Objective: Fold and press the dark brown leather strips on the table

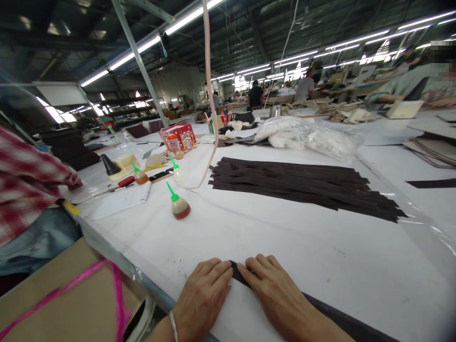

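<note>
Both my hands rest on the white table [270, 237] near its front edge. My left hand [204, 294] lies flat with its fingers stretched out, the fingertips touching the end of a dark brown strip [239, 275]. My right hand [274, 289] also lies flat, fingers pressing down on the same strip, which runs away under my right forearm toward the lower right. A pile of several similar dark strips [302, 185] lies farther back on the table.
Small glue bottles with green nozzles [179, 204] stand left of centre, with tools and a red box [183, 135] behind. A plastic bag [309, 135] lies at the back. A person in a checked shirt [24, 185] sits at left; a cardboard box [71, 304] is below.
</note>
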`<state>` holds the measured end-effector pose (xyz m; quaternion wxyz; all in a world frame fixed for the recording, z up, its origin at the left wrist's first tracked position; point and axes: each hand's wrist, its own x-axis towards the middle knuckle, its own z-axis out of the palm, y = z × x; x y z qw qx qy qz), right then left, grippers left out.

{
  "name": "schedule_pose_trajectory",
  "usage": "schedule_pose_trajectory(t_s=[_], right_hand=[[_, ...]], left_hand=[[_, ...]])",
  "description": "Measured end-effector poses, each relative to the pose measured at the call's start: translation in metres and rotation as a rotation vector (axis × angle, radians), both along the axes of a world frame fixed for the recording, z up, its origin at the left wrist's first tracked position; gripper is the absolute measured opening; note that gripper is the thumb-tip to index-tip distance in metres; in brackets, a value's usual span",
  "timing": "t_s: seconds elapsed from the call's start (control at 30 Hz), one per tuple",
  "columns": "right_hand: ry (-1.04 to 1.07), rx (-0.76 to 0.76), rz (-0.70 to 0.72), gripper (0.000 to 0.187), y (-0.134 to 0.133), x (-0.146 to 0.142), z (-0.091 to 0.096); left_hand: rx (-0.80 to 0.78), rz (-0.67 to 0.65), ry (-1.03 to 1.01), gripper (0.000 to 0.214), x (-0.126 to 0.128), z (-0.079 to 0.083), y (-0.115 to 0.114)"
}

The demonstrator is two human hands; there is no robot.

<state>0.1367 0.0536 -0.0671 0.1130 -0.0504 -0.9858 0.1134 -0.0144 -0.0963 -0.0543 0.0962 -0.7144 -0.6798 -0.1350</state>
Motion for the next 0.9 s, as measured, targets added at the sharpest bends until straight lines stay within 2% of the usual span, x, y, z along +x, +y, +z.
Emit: schedule_pose_trajectory(t_s=[0.13,0.3,0.4,0.57,0.7,0.8,0.9], right_hand=[[-0.03,0.052,0.008,0.042,0.001,-0.002,0.006],[-0.024,0.052,-0.004,0.063,-0.002,-0.005,0.007],[-0.032,0.047,-0.007,0.069,-0.002,-0.007,0.009],[-0.051,0.023,-0.052,0.057,0.002,-0.004,0.014],[-0.021,0.038,-0.048,0.035,0.008,0.009,0.011],[0.023,0.07,0.001,0.024,0.013,0.02,0.01],[0.041,0.118,0.054,0.015,0.017,0.028,0.013]], left_hand=[[0.009,0.005,-0.039,0.032,0.0,0.002,-0.001],[0.024,0.125,-0.094,0.033,-0.003,0.002,-0.005],[-0.026,0.079,-0.104,0.033,-0.004,0.007,-0.003],[-0.102,-0.058,-0.082,0.026,-0.007,0.017,0.008],[-0.163,-0.155,-0.091,0.024,-0.013,0.021,0.012],[-0.208,-0.178,-0.114,0.026,-0.015,0.023,0.014],[-0.217,-0.159,-0.134,0.039,-0.013,0.023,0.017]])
